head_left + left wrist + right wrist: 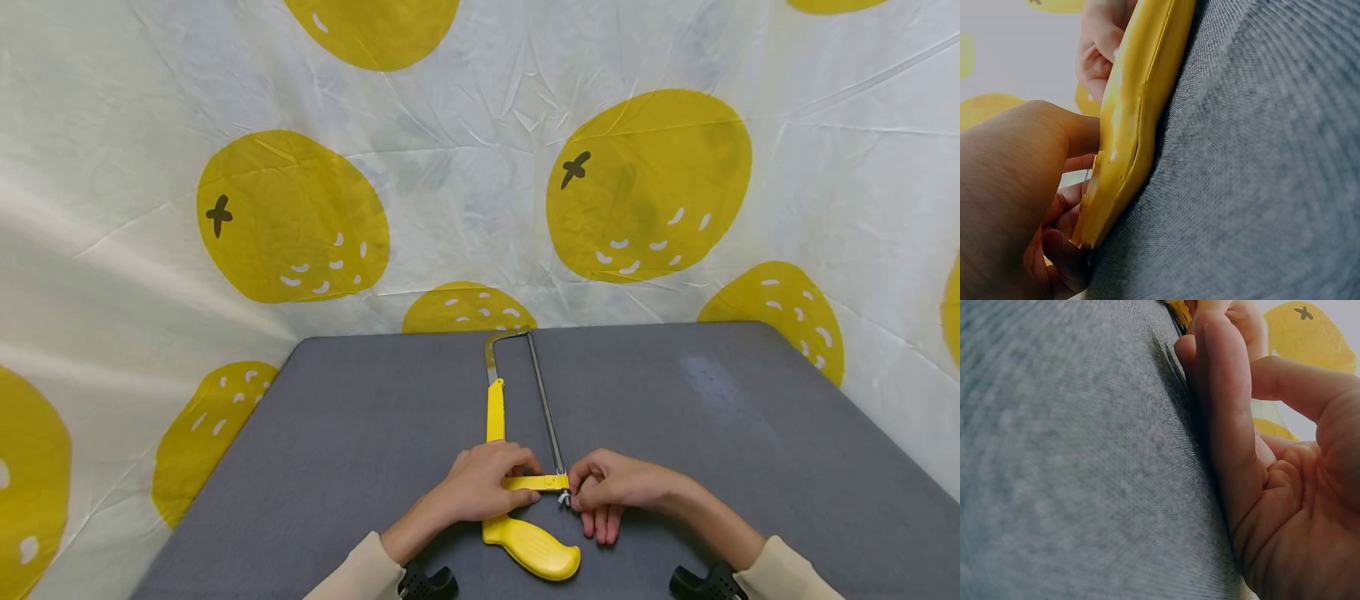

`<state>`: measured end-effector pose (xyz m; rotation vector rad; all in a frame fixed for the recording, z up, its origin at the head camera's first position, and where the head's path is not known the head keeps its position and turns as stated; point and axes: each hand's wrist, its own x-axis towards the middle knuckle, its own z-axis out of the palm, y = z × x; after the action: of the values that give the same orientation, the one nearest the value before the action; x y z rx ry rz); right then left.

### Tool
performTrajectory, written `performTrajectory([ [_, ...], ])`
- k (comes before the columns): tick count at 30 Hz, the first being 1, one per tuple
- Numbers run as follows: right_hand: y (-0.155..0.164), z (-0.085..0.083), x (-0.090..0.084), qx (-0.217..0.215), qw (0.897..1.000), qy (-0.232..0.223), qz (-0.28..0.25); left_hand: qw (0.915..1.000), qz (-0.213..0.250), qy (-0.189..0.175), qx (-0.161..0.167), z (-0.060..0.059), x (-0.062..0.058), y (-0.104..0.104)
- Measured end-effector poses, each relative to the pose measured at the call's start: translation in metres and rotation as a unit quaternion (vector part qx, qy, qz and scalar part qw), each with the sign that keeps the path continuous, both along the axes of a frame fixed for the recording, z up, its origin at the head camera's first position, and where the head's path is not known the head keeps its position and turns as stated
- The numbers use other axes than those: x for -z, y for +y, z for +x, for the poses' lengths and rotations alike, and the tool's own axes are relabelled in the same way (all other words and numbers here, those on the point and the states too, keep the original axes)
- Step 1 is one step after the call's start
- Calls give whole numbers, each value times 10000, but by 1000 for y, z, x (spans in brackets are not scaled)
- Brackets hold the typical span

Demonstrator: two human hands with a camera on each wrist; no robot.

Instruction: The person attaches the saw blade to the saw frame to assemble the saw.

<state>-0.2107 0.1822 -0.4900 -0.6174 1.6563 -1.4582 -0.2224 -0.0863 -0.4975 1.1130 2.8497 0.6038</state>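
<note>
A hacksaw (496, 408) with a yellow handle (542, 550) lies on the grey table, its handle toward me and its metal bow at the far end. My left hand (483, 482) grips the frame just above the handle, the thumb and fingers around the yellow cross arm (536, 482). At the end of that arm sits a small metal wing nut (564, 499). Thumb and index finger of my right hand (618, 483) pinch at the wing nut, while the other fingers rest near the table. The left wrist view shows the yellow handle (1141, 100) close up; the right fingertips hide part of the nut.
The blade (544, 400) runs from the bow's far tip to the cross arm. The grey tabletop (360, 425) spreads around the saw, its far edge meeting a white curtain (465, 200) printed with yellow fruit.
</note>
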Motion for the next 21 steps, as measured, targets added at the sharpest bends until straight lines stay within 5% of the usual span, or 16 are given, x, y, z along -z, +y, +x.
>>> performTrajectory([
  [21,0,0,1,-26,10000,12,-14,10000,-6,-12,-10,0,1,0],
])
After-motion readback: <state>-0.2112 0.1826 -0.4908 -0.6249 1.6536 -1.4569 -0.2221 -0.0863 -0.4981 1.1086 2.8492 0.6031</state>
